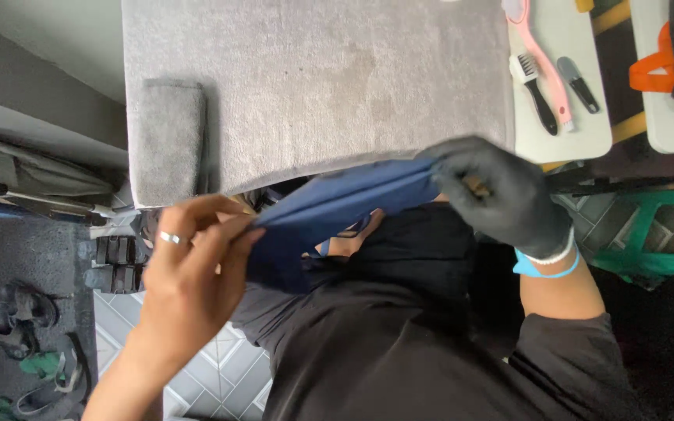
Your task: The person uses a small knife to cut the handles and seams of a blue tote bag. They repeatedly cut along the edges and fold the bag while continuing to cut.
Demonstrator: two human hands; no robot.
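Observation:
A dark blue cloth (337, 206) is stretched between my two hands, just in front of the near edge of a grey towel-covered table (313, 78). My left hand (196, 265) is bare, wears a ring, and pinches the cloth's left end. My right hand (501, 191) wears a black glove with a blue band at the wrist and grips the cloth's right end. My black top fills the view below the cloth.
A folded grey towel (167, 136) lies on the table's left side. On a white surface (579, 132) to the right lie a pink brush (540, 58), a black brush (536, 90) and a small dark tool (579, 82). Shoes (25, 312) sit on the floor at left.

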